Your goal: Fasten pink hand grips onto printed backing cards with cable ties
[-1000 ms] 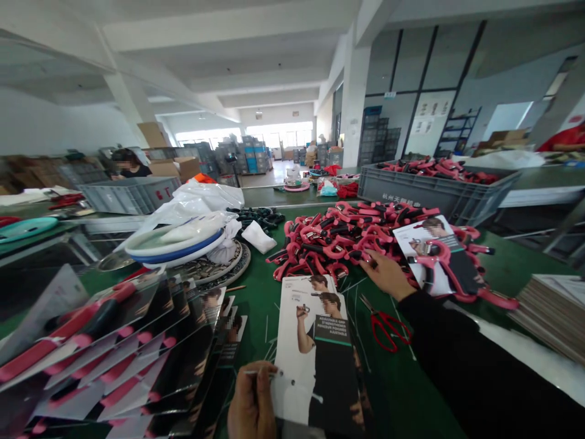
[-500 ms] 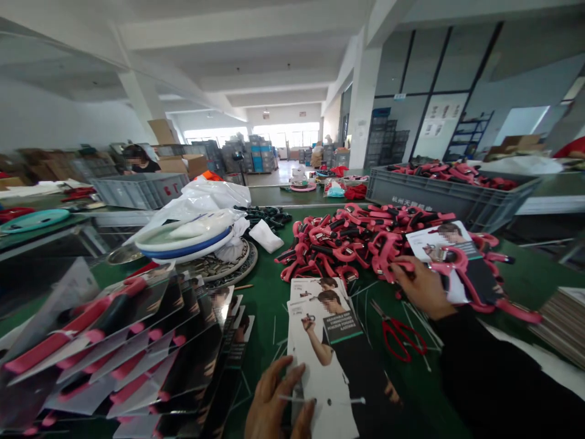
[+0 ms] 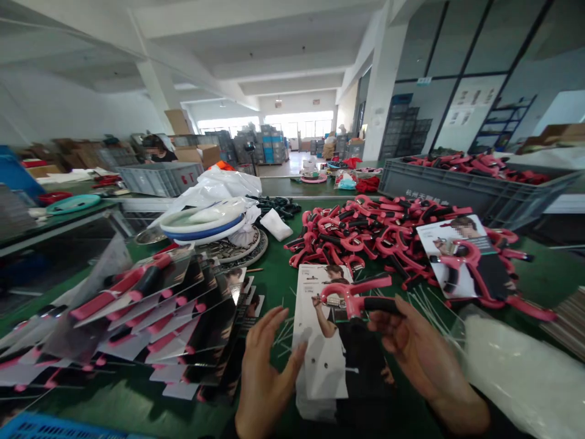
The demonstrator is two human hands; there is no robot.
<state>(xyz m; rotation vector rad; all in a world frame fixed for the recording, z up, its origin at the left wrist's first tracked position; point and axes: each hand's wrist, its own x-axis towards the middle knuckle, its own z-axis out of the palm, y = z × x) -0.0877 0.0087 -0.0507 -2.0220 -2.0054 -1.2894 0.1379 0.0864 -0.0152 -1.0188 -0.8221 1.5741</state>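
Note:
My right hand point(image 3: 427, 356) pinches the black handle of a pink and black hand grip strengthener point(image 3: 350, 297) and holds it above a stack of printed cards point(image 3: 315, 378). Its pink spring end points left. My left hand point(image 3: 269, 366) is open at the left edge of the cards, fingers spread and holding nothing. The top card shows a person's arm and has small punched holes. A white cable tie point(image 3: 351, 370) pokes out over the card. Behind the cards lies a heap of pink and black grip strengtheners point(image 3: 351, 231).
To the left are stacked cards with strengtheners attached point(image 3: 183, 329). Loose cable ties point(image 3: 429, 305) lie near a plastic bag point(image 3: 516, 366) at right. One carded strengthener point(image 3: 470, 259) rests on the heap's right side. A grey crate point(image 3: 457, 189) stands behind. A person point(image 3: 158, 149) is far left.
My right hand has come from the heap to above the cards, bringing a grip strengthener. My left hand has opened wider. The red scissors are no longer visible, and the view has shifted left.

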